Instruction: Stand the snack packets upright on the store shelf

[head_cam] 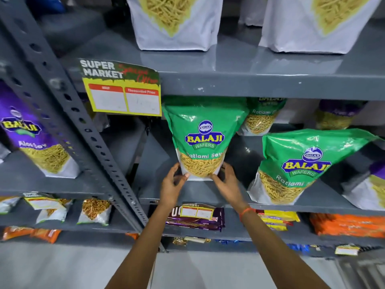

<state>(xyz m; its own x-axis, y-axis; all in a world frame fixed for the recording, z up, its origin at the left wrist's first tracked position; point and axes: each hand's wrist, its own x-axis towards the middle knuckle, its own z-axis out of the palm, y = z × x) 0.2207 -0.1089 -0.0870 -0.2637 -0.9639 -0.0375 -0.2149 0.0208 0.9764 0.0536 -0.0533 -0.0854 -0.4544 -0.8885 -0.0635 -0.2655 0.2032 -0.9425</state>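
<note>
A green Balaji Ratlami Sev packet (203, 134) stands upright on the grey middle shelf (156, 184). My left hand (173, 186) grips its lower left corner and my right hand (226, 184) grips its lower right corner. A second green packet (298, 165) leans tilted to the right of it. Another green packet (262, 115) stands behind, partly hidden. A purple packet (337, 115) stands further right at the back.
A slotted grey upright post (68, 105) divides this bay from the left one, where a purple Aloo Sev packet (35, 134) stands. A price tag (123, 90) hangs from the upper shelf edge. White packets (173, 24) sit above; small snacks (195, 217) fill lower shelves.
</note>
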